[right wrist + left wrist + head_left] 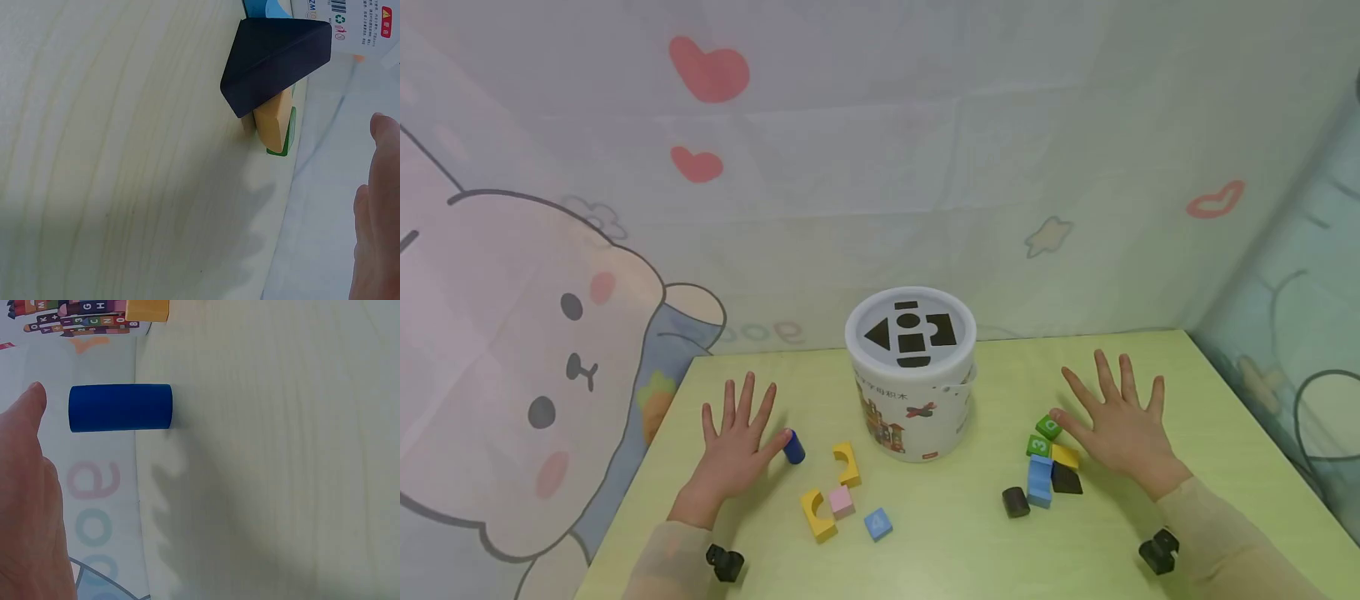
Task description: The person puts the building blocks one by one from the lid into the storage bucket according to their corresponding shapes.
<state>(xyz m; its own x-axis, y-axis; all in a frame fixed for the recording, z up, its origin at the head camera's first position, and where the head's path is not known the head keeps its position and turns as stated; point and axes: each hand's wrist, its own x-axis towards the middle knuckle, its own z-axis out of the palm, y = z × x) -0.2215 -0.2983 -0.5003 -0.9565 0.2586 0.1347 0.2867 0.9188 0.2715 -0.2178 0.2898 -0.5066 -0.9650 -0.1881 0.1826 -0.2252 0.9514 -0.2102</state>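
My left hand (736, 450) is spread with straight fingers over the left of the table, holding nothing. Its thumb tip overlaps a standing blue cylinder block (793, 447) in the head view; the left wrist view shows a gap between thumb and cylinder (122, 407). To the right, my right hand (1123, 433) is likewise spread and holds nothing. Nearest it lie green number blocks (1039, 446), a yellow block (1065, 456), a black angular block (1067, 478) and blue blocks (1040, 481). In the right wrist view, this hand (382, 206) is apart from the black block (275, 62).
A white bucket (917, 417) with a shape-hole lid (910, 332) stands at the back middle. Two yellow arch blocks (817, 517), a pink block (842, 502) and a blue number block (877, 524) lie left of centre. A dark rounded block (1016, 502) lies right of centre.
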